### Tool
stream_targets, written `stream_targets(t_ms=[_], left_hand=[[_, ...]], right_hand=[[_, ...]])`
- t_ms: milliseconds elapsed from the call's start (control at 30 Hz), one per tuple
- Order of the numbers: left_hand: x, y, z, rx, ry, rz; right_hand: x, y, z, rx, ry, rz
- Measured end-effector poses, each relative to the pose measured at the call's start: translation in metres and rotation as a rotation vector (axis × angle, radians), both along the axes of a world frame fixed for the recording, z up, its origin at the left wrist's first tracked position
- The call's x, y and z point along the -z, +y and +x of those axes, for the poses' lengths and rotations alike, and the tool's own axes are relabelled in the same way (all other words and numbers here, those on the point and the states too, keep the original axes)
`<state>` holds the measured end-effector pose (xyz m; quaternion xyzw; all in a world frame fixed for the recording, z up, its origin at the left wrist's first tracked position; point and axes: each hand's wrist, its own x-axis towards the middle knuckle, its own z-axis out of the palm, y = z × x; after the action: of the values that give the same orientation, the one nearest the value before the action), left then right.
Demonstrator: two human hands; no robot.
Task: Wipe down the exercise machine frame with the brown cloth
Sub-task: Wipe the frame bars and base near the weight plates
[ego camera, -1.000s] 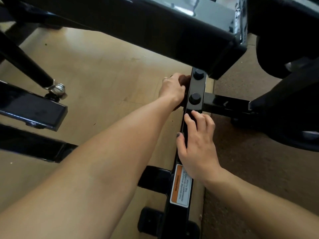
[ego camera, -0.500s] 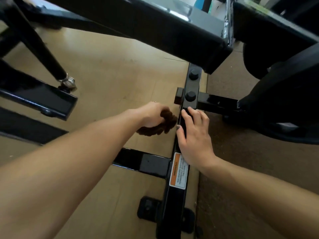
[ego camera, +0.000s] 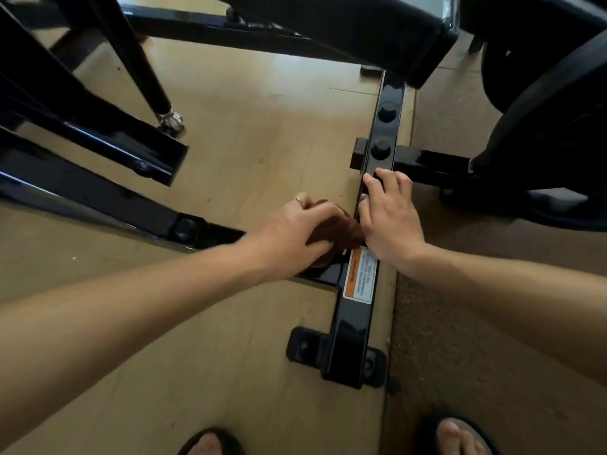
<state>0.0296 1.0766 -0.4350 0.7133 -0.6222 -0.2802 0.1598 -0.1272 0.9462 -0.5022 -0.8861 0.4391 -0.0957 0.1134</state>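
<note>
Brown cloth (ego camera: pixel 331 229) sits bunched in your left hand (ego camera: pixel 295 231), fingers curled round it, pressed where the cross tube (ego camera: pixel 197 224) meets the long black floor rail (ego camera: pixel 353 326). Your right hand (ego camera: pixel 389 218) rests on that rail with fingers straight, just above the orange-and-white warning label (ego camera: pixel 360 277). Two bolt caps (ego camera: pixel 381 149) lie beyond; a heavy black beam (ego camera: pixel 361 31) overhangs the far end.

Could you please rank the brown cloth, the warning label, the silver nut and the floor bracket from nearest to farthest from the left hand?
1. Brown cloth, gripped in left hand.
2. Warning label, lower right.
3. Floor bracket, below.
4. Silver nut, upper left.
</note>
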Motion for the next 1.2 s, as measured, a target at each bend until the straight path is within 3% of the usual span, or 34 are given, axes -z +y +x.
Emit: stream_targets(t_ms=[67,200,333,533,667,933,1067,1200], left_hand=[[0.006,0.016,-0.015,0.005,0.014,-0.067],[0.018,0.026,-0.025,0.106,-0.173,-0.196],[0.019,0.043,-0.002,0.151,-0.281,-0.195],[0.009,0.081,0.076,-0.153,-0.339,-0.097],[0.009,0.069,0.056,-0.249,-0.402,-0.074],[0.028,0.030,-0.046,-0.068,-0.400,-0.178],[0.028,0.037,-0.022,-0.002,-0.468,-0.200],[0.026,0.057,0.028,-0.015,-0.659,-0.140]], right_hand=[[-0.001,0.001,0.000,0.014,-0.039,0.040],[-0.003,0.004,0.002,0.031,-0.088,0.084],[-0.006,0.006,0.001,0.019,-0.076,0.086],[-0.009,0.004,0.001,0.010,-0.088,0.085],[-0.009,0.006,0.003,0.014,-0.061,0.074],[-0.021,0.014,0.033,0.107,-0.164,0.139],[-0.024,0.028,0.047,0.010,-0.185,0.177],[-0.025,0.043,0.069,-0.144,-0.254,0.258]])
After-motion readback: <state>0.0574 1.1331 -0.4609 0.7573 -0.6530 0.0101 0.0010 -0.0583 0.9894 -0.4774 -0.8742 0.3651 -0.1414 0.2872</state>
